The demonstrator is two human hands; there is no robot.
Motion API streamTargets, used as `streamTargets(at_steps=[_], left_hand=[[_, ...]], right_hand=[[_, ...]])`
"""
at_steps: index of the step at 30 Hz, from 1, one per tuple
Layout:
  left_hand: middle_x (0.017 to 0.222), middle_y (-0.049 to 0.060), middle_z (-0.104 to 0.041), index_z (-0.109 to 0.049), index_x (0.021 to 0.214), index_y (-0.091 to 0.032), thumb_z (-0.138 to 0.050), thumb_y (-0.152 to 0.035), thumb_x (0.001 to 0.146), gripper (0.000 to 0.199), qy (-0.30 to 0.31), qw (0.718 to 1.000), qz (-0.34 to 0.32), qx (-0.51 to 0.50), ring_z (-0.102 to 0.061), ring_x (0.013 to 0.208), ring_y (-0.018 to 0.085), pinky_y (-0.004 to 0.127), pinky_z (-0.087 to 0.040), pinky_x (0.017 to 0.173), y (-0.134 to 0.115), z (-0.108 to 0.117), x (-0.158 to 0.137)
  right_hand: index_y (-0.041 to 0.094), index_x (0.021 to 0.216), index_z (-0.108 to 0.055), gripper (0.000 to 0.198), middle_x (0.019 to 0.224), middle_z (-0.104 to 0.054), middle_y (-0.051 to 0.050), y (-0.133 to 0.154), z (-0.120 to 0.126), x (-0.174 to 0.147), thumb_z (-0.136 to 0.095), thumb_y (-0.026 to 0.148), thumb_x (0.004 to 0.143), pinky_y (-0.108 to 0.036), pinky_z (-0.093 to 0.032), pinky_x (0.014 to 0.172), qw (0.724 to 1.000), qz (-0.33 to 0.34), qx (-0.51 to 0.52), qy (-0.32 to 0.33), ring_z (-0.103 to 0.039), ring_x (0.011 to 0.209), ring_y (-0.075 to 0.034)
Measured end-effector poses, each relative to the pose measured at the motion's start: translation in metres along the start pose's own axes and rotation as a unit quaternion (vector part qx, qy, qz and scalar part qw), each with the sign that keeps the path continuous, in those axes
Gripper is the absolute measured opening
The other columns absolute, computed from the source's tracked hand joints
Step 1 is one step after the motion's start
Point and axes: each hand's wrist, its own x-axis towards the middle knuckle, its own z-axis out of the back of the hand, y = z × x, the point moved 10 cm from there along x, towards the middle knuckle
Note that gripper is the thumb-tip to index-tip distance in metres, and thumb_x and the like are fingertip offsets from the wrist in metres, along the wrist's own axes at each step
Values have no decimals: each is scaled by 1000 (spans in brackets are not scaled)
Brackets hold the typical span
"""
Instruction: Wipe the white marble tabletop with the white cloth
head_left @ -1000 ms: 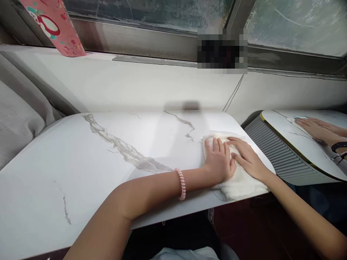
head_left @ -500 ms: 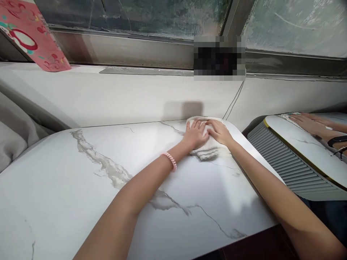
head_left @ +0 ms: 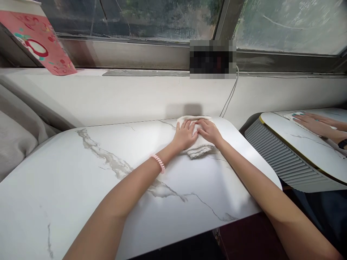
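Twelve o'clock is the wall, seen from the middle of my marbled table [head_left: 81, 187]. Between one and two o'clock, by the far edge, lies the white cloth [head_left: 200, 150], bunched and folded at its near end. My left grip [head_left: 185, 134] rests flat on it, fingers spread wide; my right grip [head_left: 209, 130] lies palm down just beside, open too, fingers slightly bent. A pink coiled bracelet [head_left: 158, 163] circles my left wrist. Towards eleven stands a pink patterned container [head_left: 51, 47] on the sill [head_left: 141, 73].
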Motion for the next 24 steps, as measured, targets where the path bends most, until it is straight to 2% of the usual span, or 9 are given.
streamTargets(at_steps=[4,8,12,15,19,24], left_hand=[[158,17,-29,-32,149,-7,-30,-35,100,56,12,1000,-4,13,-19,148,29,56,-12,120,-7,6,-48],[158,19,-28,-33,148,-7,-31,-38,100,57,18,999,-24,25,-19,148,31,56,-13,119,-20,13,-113],[157,19,-31,-34,148,-8,-28,-39,101,57,0,998,-55,38,-21,148,31,58,-18,118,-34,21,-182],[156,18,-33,-36,148,-8,-28,-38,100,57,-17,996,-71,55,-23,147,31,58,-20,118,-39,28,-221],[153,17,-38,-41,145,-8,-27,-37,98,57,-14,995,-61,78,-28,145,32,58,-25,116,-32,35,-241],[149,15,-45,-47,141,-12,-31,-33,95,53,23,996,1,90,-35,142,30,56,-28,116,-1,39,-222]], right_hand=[[18,119,-60,37,129,-61,-13,40,4,-35,-42,31,90,-48,-37,108,1000,16,-3,17,-51,125,-29],[17,126,-56,40,137,-55,-13,93,14,-88,-39,33,94,-50,-34,111,999,31,-6,35,-45,131,-29],[15,131,-52,42,139,-53,-14,145,24,-139,-38,31,96,-52,-30,114,999,29,-8,44,-41,133,-29],[14,134,-50,43,141,-51,-14,178,24,-164,-39,29,95,-54,-29,116,997,45,0,61,-38,135,-29],[17,134,-51,45,140,-51,-15,200,18,-168,-43,28,91,-59,-30,114,995,59,23,74,-39,134,-32],[21,130,-54,43,136,-54,-14,205,1,-138,-44,26,89,-60,-31,112,995,56,52,71,-42,129,-33]])
